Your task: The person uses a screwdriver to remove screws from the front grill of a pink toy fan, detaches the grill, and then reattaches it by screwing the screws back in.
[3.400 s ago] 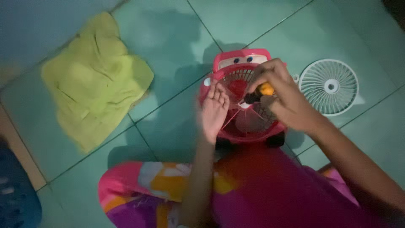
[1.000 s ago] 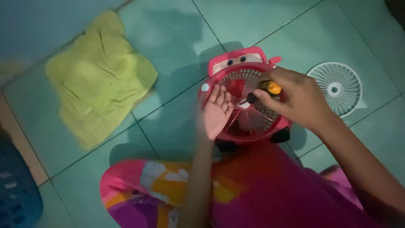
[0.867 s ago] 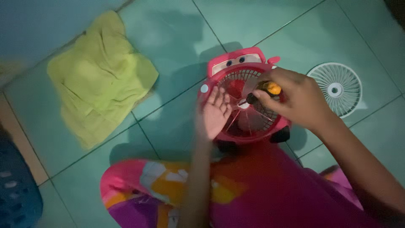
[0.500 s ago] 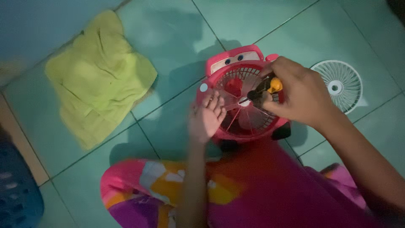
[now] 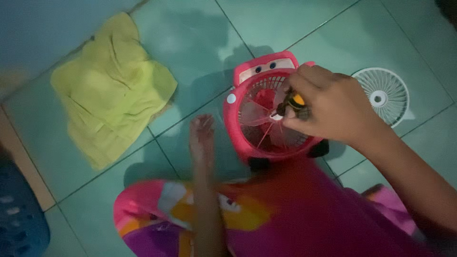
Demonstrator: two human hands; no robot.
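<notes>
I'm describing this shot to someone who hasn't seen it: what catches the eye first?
The pink car-shaped fan lying on the green tiled floor at centre stands out, with the right hand over its grille holding a screwdriver with an orange-and-black handle. The left hand is blurred, just left of the fan and apart from it. A crumpled yellow-green cloth lies at left, and a white fan grille at right.
</notes>
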